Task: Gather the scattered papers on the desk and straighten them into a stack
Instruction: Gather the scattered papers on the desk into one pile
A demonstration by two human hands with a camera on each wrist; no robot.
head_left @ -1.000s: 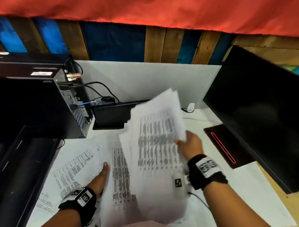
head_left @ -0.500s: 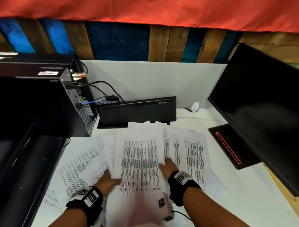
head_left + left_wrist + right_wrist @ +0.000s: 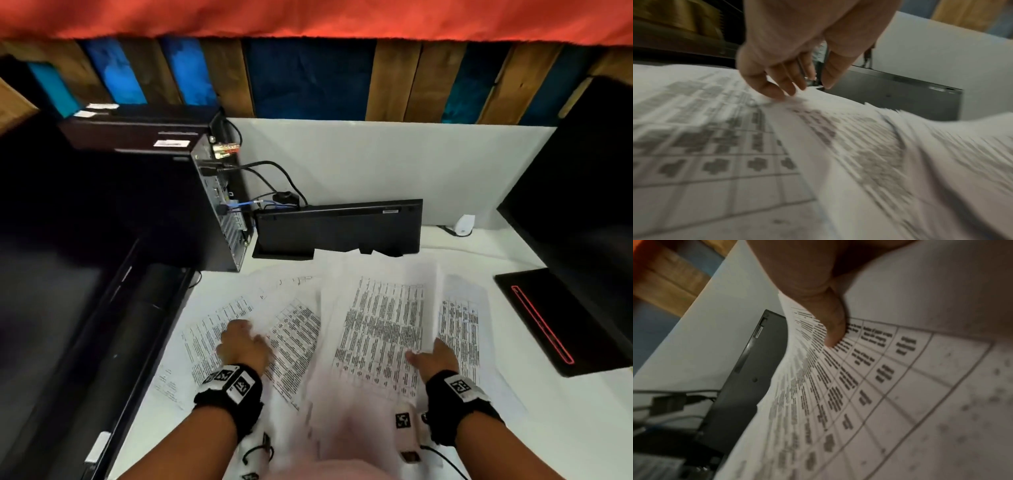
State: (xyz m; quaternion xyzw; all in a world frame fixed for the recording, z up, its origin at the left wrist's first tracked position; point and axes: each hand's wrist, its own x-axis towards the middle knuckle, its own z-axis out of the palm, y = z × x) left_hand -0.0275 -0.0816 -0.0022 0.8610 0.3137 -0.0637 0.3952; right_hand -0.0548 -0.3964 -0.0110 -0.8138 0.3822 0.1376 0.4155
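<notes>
Across the middle of the white desk [image 3: 565, 428] I see the papers [image 3: 298, 329] fanned out loose; my left hand [image 3: 244, 346] rests on the left sheets, fingers relaxed; my right hand [image 3: 433, 358] pinches a raised sheaf [image 3: 380, 329], thumb on top; a black keyboard [image 3: 339, 228] leans at the back edge.

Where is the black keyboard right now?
In the head view the black keyboard stands on its edge against the white back panel, just behind the papers, right of the computer tower.
</notes>
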